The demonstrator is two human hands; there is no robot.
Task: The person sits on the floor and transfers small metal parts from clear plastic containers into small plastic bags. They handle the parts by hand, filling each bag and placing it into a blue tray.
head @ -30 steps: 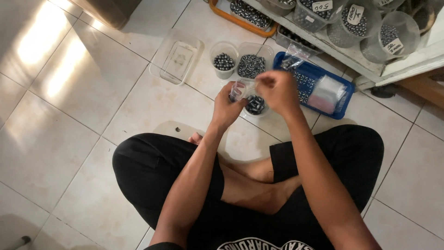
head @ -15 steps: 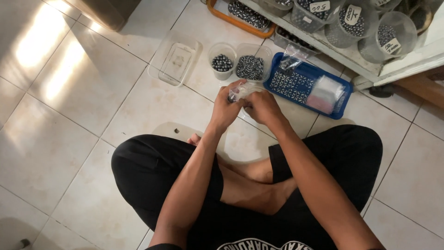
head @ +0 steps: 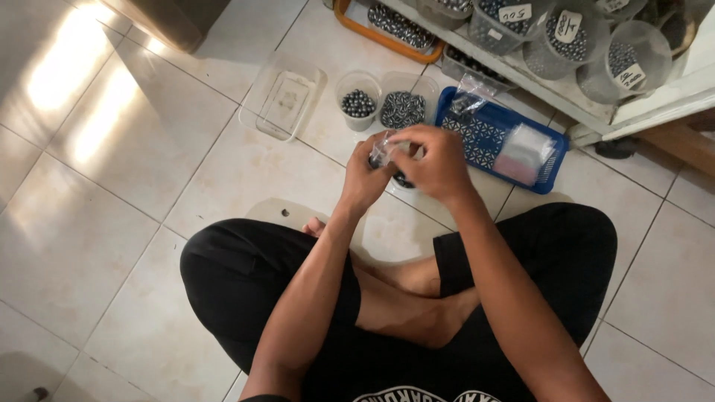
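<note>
A person is sitting cross-legged on the tiled floor [head: 112, 186], and both hands are meeting just in front of the blue basket [head: 547, 175]. The left hand [head: 365, 175] is closing its fingers around a small clear plastic bag [head: 383, 149], pinching it upright, while the right hand [head: 436, 160] is curling over the bag's mouth, fingertips gripping its top edge. Judging by this, the step in hand is filling or sealing the bag with the small dark balls; something dark is showing just beneath the hands, though what it is cannot be told. The next move is likely calling for a steady pinch along the opening so nothing spills. Just left of the basket, two clear cups of dark balls [head: 358, 104] are standing side by side, and farther left an empty clear tray [head: 283, 104] is lying flat. Beyond the basket, a low shelf [head: 566, 104] is carrying more labelled tubs of balls. Sunlight is falling in patches across the pale tiles.
</note>
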